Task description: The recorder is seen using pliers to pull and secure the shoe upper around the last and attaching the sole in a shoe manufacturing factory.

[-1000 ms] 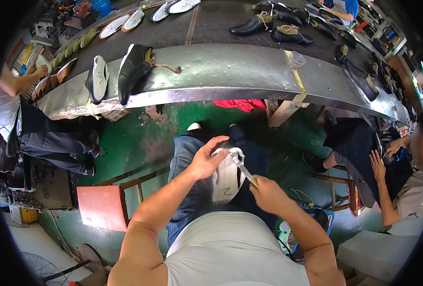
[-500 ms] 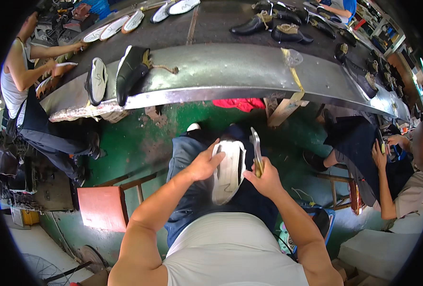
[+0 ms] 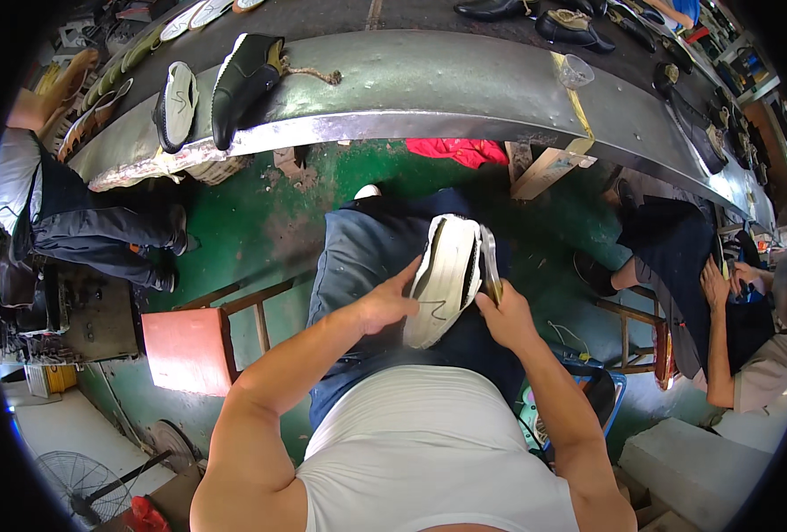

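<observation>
A shoe (image 3: 444,288) rests over my lap with its whitish underside facing up, a dark squiggle marked on it and a dark edge along its right side. My left hand (image 3: 390,304) grips it from the left, thumb lying on the underside. Close against the shoe's right edge, my right hand (image 3: 510,316) is closed around a metal hand tool (image 3: 491,257) with a yellowish handle. The tool's silver, slightly curved end points away from me; its exact kind is hard to make out.
Beyond my knees runs a metal-edged bench (image 3: 367,80) carrying a black shoe (image 3: 244,89), a pale-soled shoe (image 3: 179,106) and several others. A reddish stool (image 3: 187,348) stands left. One person (image 3: 101,222) is at far left, another (image 3: 712,293) sits right. A fan (image 3: 87,488) stands lower left.
The shoe has moved a little away from me and to the right, tilting rightward. My right hand has brought the tool against its edge. My view has shifted; the left person leans farther out of it.
</observation>
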Demonstrator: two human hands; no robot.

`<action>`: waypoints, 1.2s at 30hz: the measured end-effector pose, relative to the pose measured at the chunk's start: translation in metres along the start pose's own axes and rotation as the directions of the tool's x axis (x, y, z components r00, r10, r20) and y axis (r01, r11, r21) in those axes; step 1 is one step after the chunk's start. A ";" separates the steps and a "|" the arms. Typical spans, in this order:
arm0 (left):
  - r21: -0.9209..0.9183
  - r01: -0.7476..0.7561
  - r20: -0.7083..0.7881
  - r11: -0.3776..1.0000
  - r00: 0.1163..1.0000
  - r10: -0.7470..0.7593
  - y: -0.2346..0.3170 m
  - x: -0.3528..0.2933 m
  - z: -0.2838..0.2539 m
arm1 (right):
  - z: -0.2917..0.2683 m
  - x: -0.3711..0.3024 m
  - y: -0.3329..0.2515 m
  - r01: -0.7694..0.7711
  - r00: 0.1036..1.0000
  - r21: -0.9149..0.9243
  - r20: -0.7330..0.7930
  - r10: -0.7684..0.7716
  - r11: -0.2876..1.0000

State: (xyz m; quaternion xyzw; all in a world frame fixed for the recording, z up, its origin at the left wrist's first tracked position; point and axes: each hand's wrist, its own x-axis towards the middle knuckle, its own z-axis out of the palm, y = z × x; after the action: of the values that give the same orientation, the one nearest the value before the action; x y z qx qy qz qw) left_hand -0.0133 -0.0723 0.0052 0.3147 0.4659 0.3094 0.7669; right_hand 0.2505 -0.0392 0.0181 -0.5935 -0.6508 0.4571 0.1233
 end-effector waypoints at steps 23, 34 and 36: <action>0.526 0.057 -0.565 0.849 0.769 0.298 -0.034 0.024 0.028 | -0.031 -0.012 -0.044 0.400 0.896 -0.483 0.385 -0.222 0.779; 0.958 -0.106 -0.001 0.266 0.927 0.375 -0.003 0.026 0.016 | -0.043 0.019 -0.011 0.141 0.963 -0.406 0.269 -0.030 0.903; 0.958 -0.050 -0.029 0.284 0.963 0.268 0.015 0.022 0.020 | -0.069 0.023 -0.042 -0.199 0.831 -0.179 0.490 0.263 0.964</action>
State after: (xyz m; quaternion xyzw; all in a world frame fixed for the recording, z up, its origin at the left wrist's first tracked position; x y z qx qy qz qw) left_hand 0.0104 -0.0504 0.0130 0.7209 0.5927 0.0769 0.3507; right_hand 0.2654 0.0175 0.0781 -0.5319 -0.6101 0.5689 -0.1454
